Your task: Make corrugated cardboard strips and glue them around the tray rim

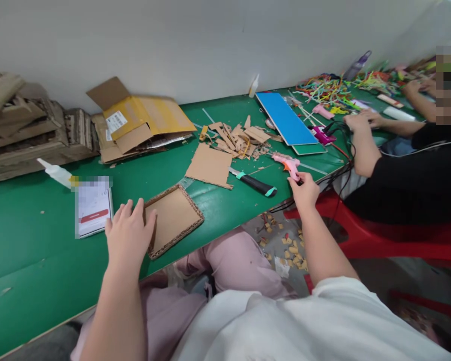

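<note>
My left hand (130, 233) rests with its fingers spread at the left edge of a shallow cardboard tray (176, 218) with raised corrugated rims. To the right, my right hand (304, 189) has its fingers closed on the handle of a pink glue gun (286, 163), whose nozzle points up and left over the green table. Between the hands lie a flat cardboard square (210, 165) and a black-handled knife (256, 184), its blade end near the square's right edge. A phone (93, 208) with a lit screen lies left of my left hand.
Cardboard scraps (244, 140) are heaped behind the square. An opened yellow-taped box (146, 118) and stacked cardboard (33, 120) stand at the back left. A blue board (287, 119), cables and colourful strips (326, 90) lie right, beside a person in black (409, 175). A white bottle (56, 173) lies left.
</note>
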Tool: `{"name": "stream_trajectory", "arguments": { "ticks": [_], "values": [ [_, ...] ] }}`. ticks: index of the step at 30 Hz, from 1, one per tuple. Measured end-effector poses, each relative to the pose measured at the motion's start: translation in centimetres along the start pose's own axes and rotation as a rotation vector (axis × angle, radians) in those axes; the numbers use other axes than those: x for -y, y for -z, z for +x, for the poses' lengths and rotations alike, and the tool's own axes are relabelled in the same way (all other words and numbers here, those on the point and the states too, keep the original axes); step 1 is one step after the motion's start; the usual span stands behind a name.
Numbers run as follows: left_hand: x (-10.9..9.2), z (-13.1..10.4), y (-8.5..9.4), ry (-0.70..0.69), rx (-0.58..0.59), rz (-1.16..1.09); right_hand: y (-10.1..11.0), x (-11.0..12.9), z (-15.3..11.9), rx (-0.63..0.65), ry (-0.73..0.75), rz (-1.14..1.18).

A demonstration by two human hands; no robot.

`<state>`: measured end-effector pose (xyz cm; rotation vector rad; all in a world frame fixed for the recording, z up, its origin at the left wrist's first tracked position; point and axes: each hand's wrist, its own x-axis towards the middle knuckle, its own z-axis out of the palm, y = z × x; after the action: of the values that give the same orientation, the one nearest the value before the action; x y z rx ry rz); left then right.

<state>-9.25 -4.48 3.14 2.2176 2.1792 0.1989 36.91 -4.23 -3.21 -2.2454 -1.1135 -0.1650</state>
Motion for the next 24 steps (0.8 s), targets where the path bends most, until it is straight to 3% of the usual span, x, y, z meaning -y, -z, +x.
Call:
{"name": "stream_trajectory", "arguments": {
  "ticks": [4, 12, 24],
  "values": [
    [0.3, 0.3, -0.2, -0.036, 0.038, -0.003, 0.5, 0.0, -1.0, 0.025, -0.009, 0.028],
    [2.0, 1.5, -1.1, -0.067, -0.09, -0.085, 0.9, 0.7, -2.6, 0.089, 0.024, 0.088],
    [1.7, 1.7, -1.5, -0.116, -0.126, 0.015, 0.5, 1.0, -2.6, 0.067, -0.017, 0.046]
  ]
}}
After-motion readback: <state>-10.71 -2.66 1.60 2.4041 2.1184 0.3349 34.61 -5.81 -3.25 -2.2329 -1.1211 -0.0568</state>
